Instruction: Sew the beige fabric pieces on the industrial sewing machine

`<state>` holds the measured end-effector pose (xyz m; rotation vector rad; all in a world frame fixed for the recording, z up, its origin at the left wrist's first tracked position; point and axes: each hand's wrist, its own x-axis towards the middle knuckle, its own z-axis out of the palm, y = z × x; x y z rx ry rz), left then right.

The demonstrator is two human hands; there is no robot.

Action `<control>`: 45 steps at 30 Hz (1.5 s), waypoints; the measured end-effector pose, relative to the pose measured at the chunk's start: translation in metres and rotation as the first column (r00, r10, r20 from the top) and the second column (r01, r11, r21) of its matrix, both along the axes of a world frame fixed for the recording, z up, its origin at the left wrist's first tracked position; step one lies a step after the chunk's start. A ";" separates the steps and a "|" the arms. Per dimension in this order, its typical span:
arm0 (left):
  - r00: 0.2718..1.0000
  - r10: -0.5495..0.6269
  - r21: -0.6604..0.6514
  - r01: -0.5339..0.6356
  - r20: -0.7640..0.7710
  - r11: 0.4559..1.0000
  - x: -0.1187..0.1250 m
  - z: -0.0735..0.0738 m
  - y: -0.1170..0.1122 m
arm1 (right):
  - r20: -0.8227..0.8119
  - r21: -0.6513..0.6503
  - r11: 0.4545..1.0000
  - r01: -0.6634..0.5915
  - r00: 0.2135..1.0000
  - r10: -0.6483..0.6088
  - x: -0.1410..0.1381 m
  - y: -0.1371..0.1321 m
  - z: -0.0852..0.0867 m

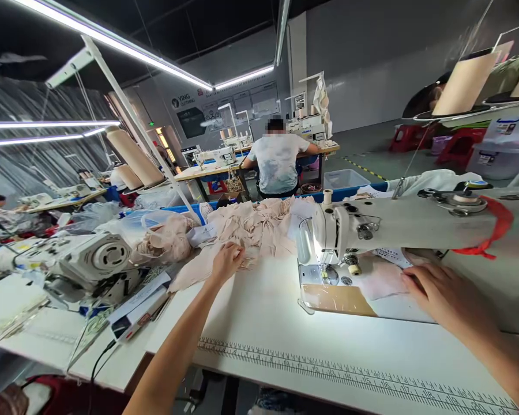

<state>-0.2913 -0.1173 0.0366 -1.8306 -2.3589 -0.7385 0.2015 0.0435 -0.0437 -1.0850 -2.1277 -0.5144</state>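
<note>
At the near edge of a heap of pale pink fabric pieces (259, 222), my left hand (227, 262) is closed, its curled fingers on the cloth. The fingertips are partly hidden, and a flat pale piece spreads to the left below that wrist. A white sewing machine (328, 230) stands to the right, its lamp lighting the needle plate. Under its arm lies a small pale pink fabric piece (383, 279). My right hand (436, 291) rests at that piece's right edge, fingers stretched out and thumb apart. Behind it is a white perforated strip (392, 255).
A ruler strip (328, 372) runs along the white table's front edge. Another sewing machine (99, 259) and a white box (140, 311) are on the left, near a plastic bag (168, 236). Thread cones (465, 80) rise at right. A person (278, 158) sits ahead, back turned.
</note>
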 end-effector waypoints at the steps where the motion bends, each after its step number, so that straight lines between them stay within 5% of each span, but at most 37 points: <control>1: 1.000 -0.017 -0.025 0.017 -0.007 1.000 -0.005 0.003 0.006 | 0.007 0.024 1.000 -0.007 1.000 0.007 0.000 0.000 0.000; 6: 0.995 -0.105 -0.086 0.104 0.003 0.991 -0.012 0.007 0.016 | 0.022 0.056 0.998 -0.014 1.000 0.013 0.004 0.001 0.000; 20: 0.971 -0.154 0.014 0.159 -0.182 0.987 -0.009 -0.009 -0.015 | -0.059 0.128 0.989 0.077 0.996 -0.070 0.003 -0.016 0.017; 28: 0.966 -0.233 0.030 0.238 -0.111 0.971 0.004 -0.019 -0.012 | -0.071 0.050 0.997 0.062 0.996 -0.058 -0.001 -0.021 0.027; 32: 0.973 -0.216 0.133 0.226 -0.082 0.965 0.006 -0.013 -0.014 | -0.131 -0.083 0.975 -0.208 0.972 0.197 -0.026 -0.062 0.041; 35: 0.960 -0.240 0.318 0.275 -0.146 0.907 0.014 -0.003 -0.018 | -0.057 -0.358 0.863 -0.357 0.931 0.362 -0.064 -0.115 0.051; 37: 0.935 -0.328 0.365 0.355 -0.134 0.861 0.024 0.004 -0.020 | 0.021 -0.406 0.821 -0.402 0.894 0.448 -0.091 -0.143 0.054; 41: 0.836 -0.530 0.040 0.530 0.144 0.847 0.052 0.019 -0.021 | 0.159 -0.341 0.857 -0.387 0.874 0.459 -0.126 -0.154 0.056; 45: 0.761 -0.541 -0.226 0.633 0.357 0.741 0.086 0.031 -0.014 | 0.235 -0.278 0.883 -0.379 0.864 0.445 -0.130 -0.133 0.054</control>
